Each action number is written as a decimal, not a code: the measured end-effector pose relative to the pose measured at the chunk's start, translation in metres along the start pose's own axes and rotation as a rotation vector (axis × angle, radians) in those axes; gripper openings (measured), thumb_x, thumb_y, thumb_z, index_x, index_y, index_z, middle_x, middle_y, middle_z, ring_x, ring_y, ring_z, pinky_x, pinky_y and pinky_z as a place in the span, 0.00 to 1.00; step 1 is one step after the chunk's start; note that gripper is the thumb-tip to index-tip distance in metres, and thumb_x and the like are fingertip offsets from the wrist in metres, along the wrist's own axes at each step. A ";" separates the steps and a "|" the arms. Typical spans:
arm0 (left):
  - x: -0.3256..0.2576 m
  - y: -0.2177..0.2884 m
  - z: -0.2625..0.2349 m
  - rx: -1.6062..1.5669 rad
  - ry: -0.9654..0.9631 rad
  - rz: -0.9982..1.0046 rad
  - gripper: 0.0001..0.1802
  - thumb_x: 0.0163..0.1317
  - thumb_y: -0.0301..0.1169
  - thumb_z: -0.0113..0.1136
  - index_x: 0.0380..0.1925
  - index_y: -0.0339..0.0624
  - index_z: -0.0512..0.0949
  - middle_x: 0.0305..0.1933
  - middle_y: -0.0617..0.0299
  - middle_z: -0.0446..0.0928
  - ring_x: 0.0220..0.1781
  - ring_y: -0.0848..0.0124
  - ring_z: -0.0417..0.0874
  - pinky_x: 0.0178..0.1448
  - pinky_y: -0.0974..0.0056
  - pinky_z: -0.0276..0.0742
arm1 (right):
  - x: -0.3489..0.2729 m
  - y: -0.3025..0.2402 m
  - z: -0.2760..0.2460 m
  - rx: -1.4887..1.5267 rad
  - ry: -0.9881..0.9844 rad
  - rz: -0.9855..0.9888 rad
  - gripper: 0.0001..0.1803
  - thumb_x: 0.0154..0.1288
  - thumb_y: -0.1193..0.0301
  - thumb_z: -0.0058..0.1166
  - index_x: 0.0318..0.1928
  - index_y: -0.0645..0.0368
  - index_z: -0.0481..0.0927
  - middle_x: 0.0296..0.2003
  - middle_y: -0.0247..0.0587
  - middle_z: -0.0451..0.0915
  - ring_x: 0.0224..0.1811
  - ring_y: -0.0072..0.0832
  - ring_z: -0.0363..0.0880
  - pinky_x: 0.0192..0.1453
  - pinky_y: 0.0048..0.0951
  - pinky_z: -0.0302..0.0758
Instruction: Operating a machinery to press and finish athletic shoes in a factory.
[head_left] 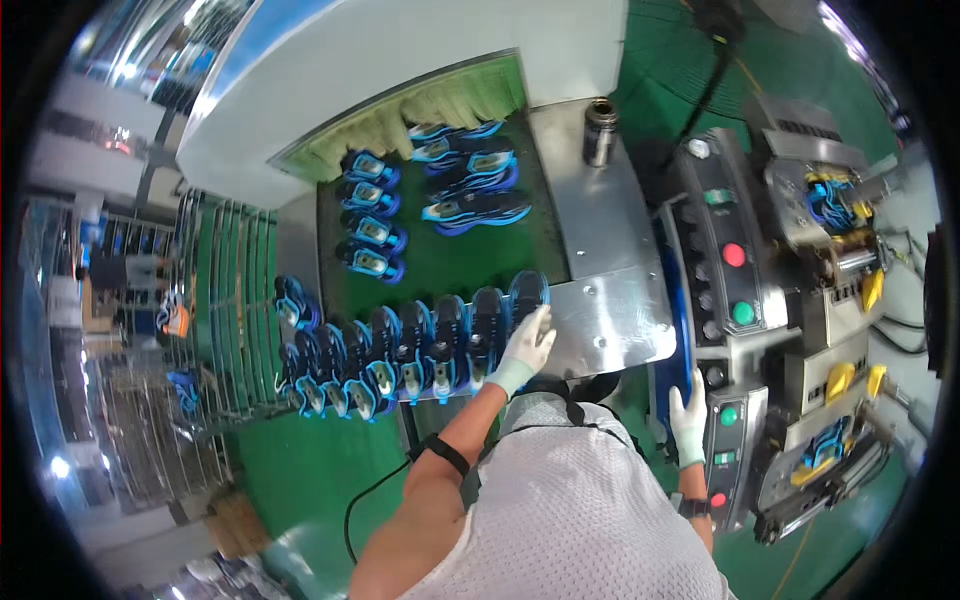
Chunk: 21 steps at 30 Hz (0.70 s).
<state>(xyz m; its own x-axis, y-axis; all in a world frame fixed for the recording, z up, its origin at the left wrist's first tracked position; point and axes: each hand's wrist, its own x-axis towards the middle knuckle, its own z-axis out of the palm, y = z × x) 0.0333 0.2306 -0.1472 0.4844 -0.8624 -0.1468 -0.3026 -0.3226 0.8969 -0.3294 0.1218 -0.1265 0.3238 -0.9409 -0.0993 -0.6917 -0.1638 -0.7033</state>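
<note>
My left hand (526, 352), in a white glove, grips the near end of a black and blue shoe (527, 290), the rightmost in a row. The palm and part of the fingers hide that end of it. Beside it stand several matching shoes (449, 325), close together along the front edge of the metal table. My right hand (688, 420), also gloved, holds nothing and has its fingers apart. It hovers at the left side of a machine's control panel (728, 440), by a blue strip; whether it touches either cannot be seen.
More shoes lie on a green conveyor belt (425, 260) before a bristled opening (400, 125). A dark metal can (600, 132) stands on the steel tabletop (610, 230). On the right, machines carry red and green buttons and clamped blue shoe parts (828, 445). Wire racks (235, 300) stand left.
</note>
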 end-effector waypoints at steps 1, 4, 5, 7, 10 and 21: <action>0.003 -0.003 -0.020 -0.060 0.047 -0.013 0.27 0.67 0.26 0.60 0.65 0.36 0.68 0.57 0.47 0.78 0.56 0.59 0.82 0.61 0.58 0.78 | -0.009 0.029 0.008 -0.052 -0.040 0.061 0.32 0.68 0.70 0.59 0.68 0.69 0.66 0.68 0.61 0.67 0.73 0.48 0.66 0.76 0.39 0.62; 0.013 -0.047 -0.114 0.084 0.329 -0.044 0.28 0.66 0.25 0.61 0.65 0.36 0.67 0.59 0.47 0.76 0.57 0.56 0.81 0.62 0.58 0.77 | -0.031 0.026 0.024 -0.091 -0.123 0.195 0.33 0.67 0.71 0.59 0.68 0.72 0.65 0.68 0.60 0.68 0.73 0.44 0.66 0.77 0.37 0.60; 0.018 -0.061 -0.149 0.108 0.433 -0.087 0.29 0.65 0.26 0.62 0.66 0.36 0.67 0.60 0.46 0.75 0.59 0.55 0.80 0.64 0.57 0.76 | -0.038 0.032 0.028 -0.124 -0.145 0.246 0.33 0.68 0.71 0.59 0.68 0.72 0.64 0.68 0.60 0.68 0.73 0.44 0.66 0.77 0.37 0.60; 0.024 -0.129 -0.215 0.056 0.690 -0.125 0.35 0.63 0.30 0.66 0.68 0.35 0.64 0.66 0.43 0.69 0.66 0.51 0.74 0.69 0.55 0.71 | -0.052 0.036 0.033 -0.114 -0.172 0.347 0.33 0.68 0.71 0.59 0.68 0.73 0.64 0.68 0.60 0.68 0.73 0.43 0.65 0.77 0.36 0.60; 0.038 -0.193 -0.298 0.473 0.788 -0.215 0.43 0.60 0.38 0.70 0.71 0.36 0.60 0.70 0.39 0.63 0.72 0.45 0.65 0.74 0.51 0.64 | -0.066 0.016 0.035 -0.103 -0.209 0.574 0.34 0.67 0.71 0.59 0.69 0.74 0.63 0.68 0.60 0.68 0.74 0.42 0.65 0.77 0.36 0.60; 0.110 -0.254 -0.415 0.373 0.744 -0.249 0.18 0.75 0.43 0.51 0.43 0.39 0.81 0.41 0.51 0.83 0.43 0.56 0.84 0.53 0.58 0.76 | -0.047 -0.073 0.064 -0.293 -0.375 0.703 0.34 0.66 0.67 0.60 0.68 0.70 0.67 0.66 0.56 0.73 0.71 0.40 0.70 0.73 0.33 0.65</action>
<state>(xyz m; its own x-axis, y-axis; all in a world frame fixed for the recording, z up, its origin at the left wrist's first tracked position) 0.5036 0.3798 -0.2183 0.9439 -0.3124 0.1070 -0.3024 -0.6874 0.6603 -0.2527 0.1966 -0.1149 -0.0872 -0.7004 -0.7084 -0.9349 0.3032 -0.1847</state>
